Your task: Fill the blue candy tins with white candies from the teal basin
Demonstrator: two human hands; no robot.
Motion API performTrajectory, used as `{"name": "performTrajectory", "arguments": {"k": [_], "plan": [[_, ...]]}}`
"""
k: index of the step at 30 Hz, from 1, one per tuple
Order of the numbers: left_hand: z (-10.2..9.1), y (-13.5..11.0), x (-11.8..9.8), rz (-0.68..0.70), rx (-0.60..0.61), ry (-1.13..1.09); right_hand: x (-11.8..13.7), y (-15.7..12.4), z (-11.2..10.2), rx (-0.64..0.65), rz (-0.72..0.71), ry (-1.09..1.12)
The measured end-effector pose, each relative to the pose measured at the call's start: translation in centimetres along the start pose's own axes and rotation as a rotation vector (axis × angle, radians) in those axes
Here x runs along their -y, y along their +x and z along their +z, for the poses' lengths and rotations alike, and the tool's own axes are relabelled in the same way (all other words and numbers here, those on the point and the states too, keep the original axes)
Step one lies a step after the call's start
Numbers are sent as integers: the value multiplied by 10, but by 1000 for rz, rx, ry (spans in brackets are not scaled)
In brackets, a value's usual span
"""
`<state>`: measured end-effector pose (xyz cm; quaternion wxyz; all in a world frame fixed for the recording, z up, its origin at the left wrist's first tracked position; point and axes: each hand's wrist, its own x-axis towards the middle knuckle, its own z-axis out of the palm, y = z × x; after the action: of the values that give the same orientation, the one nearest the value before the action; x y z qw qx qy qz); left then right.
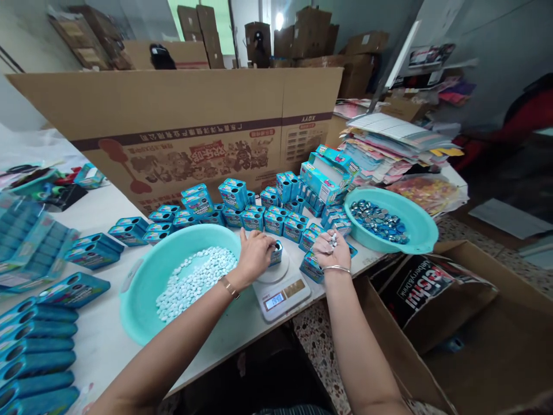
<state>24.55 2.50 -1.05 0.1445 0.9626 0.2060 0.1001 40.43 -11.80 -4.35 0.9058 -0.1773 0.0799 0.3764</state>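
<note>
My left hand is bent over a small blue box on the digital scale's white round pan. Its fingers are curled, with tips at the box's top edge; what they pinch, if anything, is hidden. The scale has a lit display at its front. Palm up, my right hand cups several small white candies just right of the scale. Left of the scale stands a turquoise basin with many white candies in it.
Blue boxes with round holes line the table behind the scale, and more stand at left. A second basin holds shiny blue and silver pieces. A large cardboard panel rises behind. An open carton stands at lower right.
</note>
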Motion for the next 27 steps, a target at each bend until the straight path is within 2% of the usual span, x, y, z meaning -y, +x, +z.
{"name": "performTrajectory", "arguments": {"k": [5, 11, 14, 17, 20, 22, 23, 25, 27], "plan": [[5, 16, -2, 3, -3, -97, 7, -1, -5, 17, 8, -9], [-13, 25, 20, -122, -133, -271, 16, -1, -15, 76, -22, -21], [-12, 18, 22, -91, -29, -128, 13, -1, -15, 67, -17, -25], [2, 8, 15, -42, 142, 34, 6, 0, -12, 77, 1, -71], [8, -1, 8, -41, 161, 33, 1, -4, -9, 99, 35, -141], [-6, -6, 10, -30, 79, -24, 2, -7, -8, 99, 54, -178], [-19, -10, 14, -26, 16, -46, 3, -8, -7, 98, 60, -197], [-57, -21, 29, -47, -127, -52, 6, -7, -4, 84, 65, -202], [-102, -42, 53, -113, -257, -10, 6, -7, 2, 62, 87, -193]]}}
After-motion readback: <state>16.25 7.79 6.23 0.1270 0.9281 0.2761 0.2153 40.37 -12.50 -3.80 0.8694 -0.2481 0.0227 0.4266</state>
